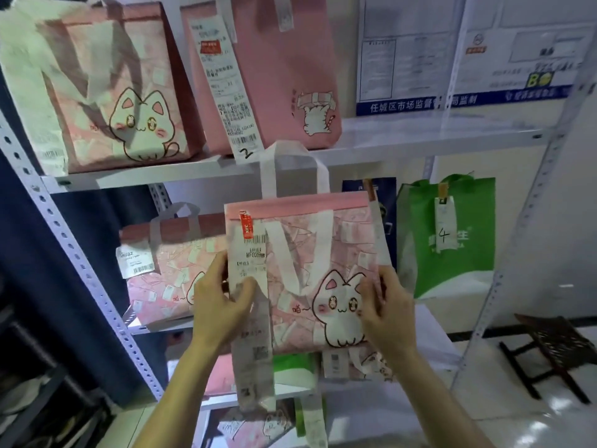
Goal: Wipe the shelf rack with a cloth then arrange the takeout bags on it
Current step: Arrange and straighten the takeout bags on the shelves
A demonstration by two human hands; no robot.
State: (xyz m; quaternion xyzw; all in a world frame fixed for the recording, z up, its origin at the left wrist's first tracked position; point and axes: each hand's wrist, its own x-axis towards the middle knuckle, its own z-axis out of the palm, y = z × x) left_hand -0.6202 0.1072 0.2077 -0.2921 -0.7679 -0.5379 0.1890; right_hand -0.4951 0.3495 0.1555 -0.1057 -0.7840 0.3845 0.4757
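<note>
I hold a pink takeout bag (300, 253) with a white cat print and a long receipt in front of the middle level of the white shelf rack (403, 140). My left hand (219, 305) grips its left edge over the receipt. My right hand (387, 312) grips its right edge. On the top level stand a cat bag (122, 92) and a plain pink bag (284, 69) with a receipt marked 2. The middle level holds another cat bag (164, 276) at left and a green bag (452, 237) at right. No cloth is in view.
More bags (290, 370) lie on the lower levels behind the held bag. Posters (468, 50) hang on the wall at upper right. A dark stool (555, 347) stands on the tiled floor at right. A dark curtain (32, 286) hangs left of the rack.
</note>
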